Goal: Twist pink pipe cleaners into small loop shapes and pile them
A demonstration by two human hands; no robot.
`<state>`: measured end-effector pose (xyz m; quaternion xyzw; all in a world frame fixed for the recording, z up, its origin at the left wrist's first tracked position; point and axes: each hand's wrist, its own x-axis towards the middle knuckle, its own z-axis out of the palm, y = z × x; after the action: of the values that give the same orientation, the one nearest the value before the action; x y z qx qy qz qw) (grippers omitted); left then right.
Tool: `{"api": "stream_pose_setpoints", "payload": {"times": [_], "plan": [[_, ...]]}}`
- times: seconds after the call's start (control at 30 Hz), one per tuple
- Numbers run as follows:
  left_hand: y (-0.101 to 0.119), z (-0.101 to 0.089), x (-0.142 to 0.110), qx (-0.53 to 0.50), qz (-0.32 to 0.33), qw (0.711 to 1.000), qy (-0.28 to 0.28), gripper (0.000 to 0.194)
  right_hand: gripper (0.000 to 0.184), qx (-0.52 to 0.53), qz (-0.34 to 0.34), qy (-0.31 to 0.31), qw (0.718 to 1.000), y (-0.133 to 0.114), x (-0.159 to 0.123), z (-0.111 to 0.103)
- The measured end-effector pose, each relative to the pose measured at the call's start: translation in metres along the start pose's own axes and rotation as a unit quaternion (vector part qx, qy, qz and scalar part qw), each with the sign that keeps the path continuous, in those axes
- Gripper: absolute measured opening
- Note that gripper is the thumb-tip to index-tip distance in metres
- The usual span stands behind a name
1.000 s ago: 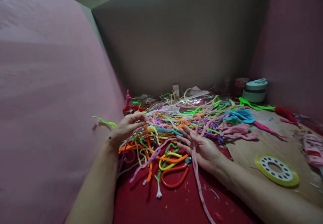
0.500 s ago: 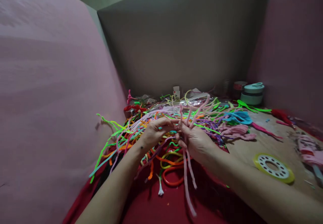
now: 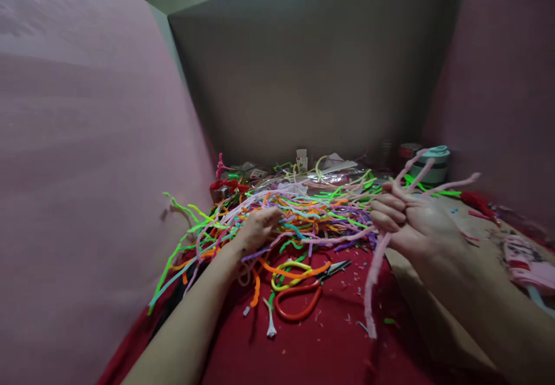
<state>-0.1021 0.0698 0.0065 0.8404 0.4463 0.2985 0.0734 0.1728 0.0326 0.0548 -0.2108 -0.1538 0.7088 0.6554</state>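
Note:
My right hand is closed round a few pale pink pipe cleaners. Their ends poke out above the fist and hang below it. My left hand rests on the tangled pile of coloured pipe cleaners, its fingers curled and their tips hidden; what they hold cannot be made out. Between the hands, nearer me, lie scissors with one red and one yellow handle, partly open. An orange pipe cleaner crosses them.
Red cloth covers the near surface, strewn with snippets. A mint-lidded container stands at the back right, and a pink item lies at the right. Pink panels rise at both sides, with a grey panel behind.
The hands came together at the pink pipe cleaners, then parted. My right hand closed on them and moved right and up, over the board; my left moved slightly back left onto the pile.

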Motion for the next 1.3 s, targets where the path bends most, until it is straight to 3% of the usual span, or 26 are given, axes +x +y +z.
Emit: {"api": "stream_pose_setpoints", "payload": {"times": [0.13, 0.23, 0.33, 0.53, 0.7, 0.87, 0.93, 1.03, 1.17, 1.3], "plan": [[0.010, 0.006, 0.005, 0.059, 0.031, 0.995, 0.075, 0.023, 0.026, -0.006, 0.103, 0.010, 0.995, 0.018, 0.000, -0.011], [0.014, 0.015, 0.005, 0.128, 0.083, 0.988, -0.004, 0.028, 0.027, -0.010, 0.151, -0.021, 0.988, 0.032, 0.002, -0.019], [0.013, 0.020, 0.002, 0.132, 0.111, 0.980, -0.097, 0.023, 0.031, -0.005, 0.175, -0.040, 0.984, 0.038, 0.005, -0.026], [0.015, 0.016, -0.001, 0.112, 0.084, 0.978, -0.155, 0.025, 0.024, -0.041, 0.215, -0.025, 0.976, 0.052, 0.021, -0.020], [0.024, 0.009, 0.000, 0.079, 0.060, 0.978, -0.186, 0.025, 0.011, -0.078, 0.190, -0.032, 0.978, 0.077, 0.034, -0.011], [0.023, -0.008, 0.003, -0.024, -0.003, 0.981, -0.195, 0.020, 0.012, -0.120, 0.165, 0.053, 0.978, 0.088, 0.035, -0.019], [0.021, -0.013, 0.004, -0.059, -0.046, 0.981, -0.177, 0.021, 0.015, -0.130, 0.150, 0.069, 0.978, 0.089, 0.033, -0.020], [0.016, -0.015, 0.008, -0.059, -0.106, 0.988, -0.091, 0.024, 0.020, -0.141, 0.131, 0.079, 0.978, 0.093, 0.029, -0.021], [0.012, -0.014, 0.025, -0.013, -0.113, 0.993, 0.026, 0.020, 0.027, -0.166, 0.099, 0.069, 0.979, 0.100, 0.027, -0.023], [0.006, -0.003, 0.058, 0.046, -0.087, 0.995, 0.018, 0.018, 0.035, -0.176, 0.074, 0.061, 0.980, 0.104, 0.026, -0.024]]}}
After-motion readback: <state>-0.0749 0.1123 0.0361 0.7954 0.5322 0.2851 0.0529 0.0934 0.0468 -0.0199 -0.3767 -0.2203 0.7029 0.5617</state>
